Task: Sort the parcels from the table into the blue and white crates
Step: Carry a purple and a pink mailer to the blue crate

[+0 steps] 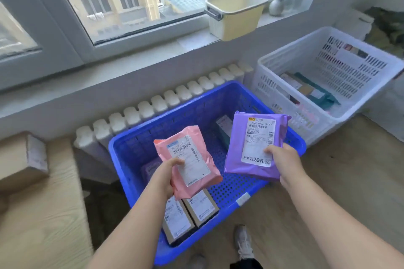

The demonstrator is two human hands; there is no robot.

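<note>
The left hand (167,173) pinches the lower left edge of a pink parcel (188,159), thumb on its label. The right hand (283,160) grips the lower right corner of a purple parcel (254,144) the same way. Both parcels are held label-up over the blue crate (122,159), apart from each other. Directly below the left grip two brown boxes (190,212) lie side by side on the crate floor. Another purple packet (150,169) lies just left of that hand, and a teal box (225,129) stands between the held parcels, further back. Beyond the right hand the white crate (271,65) holds a teal parcel (317,91) and others. A radiator (175,98) runs behind both crates. Far left of the grips a cardboard box (24,159) rests on the wooden table (43,214).
</note>
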